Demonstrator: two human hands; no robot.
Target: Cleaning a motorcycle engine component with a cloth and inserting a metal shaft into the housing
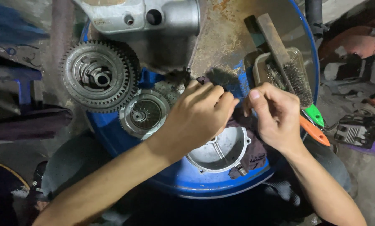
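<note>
My left hand [198, 115] and my right hand [273, 115] are close together over the top of a rusty blue drum [221, 188]. Their fingertips nearly meet and pinch something too small to make out. Below them lies a round silver metal cover [221, 152] resting on a dark purple rag [254, 152]. To the left of my left hand lies a small round metal clutch part [144, 114].
A large toothed gear [98, 76] lies at the drum's left. A grey engine casing [141, 16] sits at the top. A wire brush [286, 67] rests in a small tray [258, 67] at right, with green-handled [315, 115] and orange-handled [313, 130] tools beside it.
</note>
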